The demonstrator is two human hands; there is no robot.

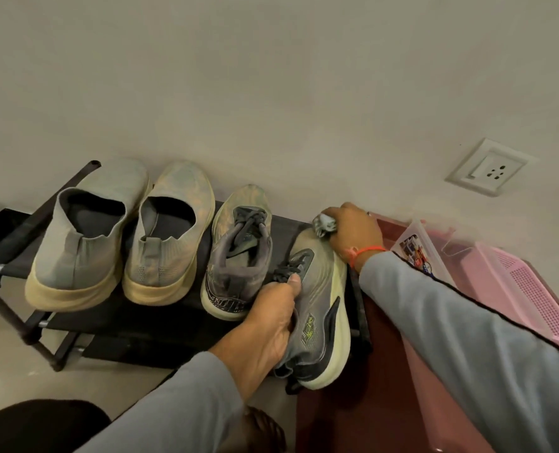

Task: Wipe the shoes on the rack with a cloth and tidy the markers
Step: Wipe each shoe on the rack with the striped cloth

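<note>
Gripping light, soft-sided sneaker point(317, 308) at its collar with left hand point(271, 325); right hand point(353, 230) clenched around limp cloth point(324, 224), wiped toe.

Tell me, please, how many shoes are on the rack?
4. Two grey slip-ons at the left, one laced sneaker in the middle, and one at the right end, held by the left hand. Lower shelves are hidden.

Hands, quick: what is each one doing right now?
Left hand: gripping the rightmost sneaker near its laces.
Right hand: closed around a small cloth, pressing it on that sneaker's toe.
</note>
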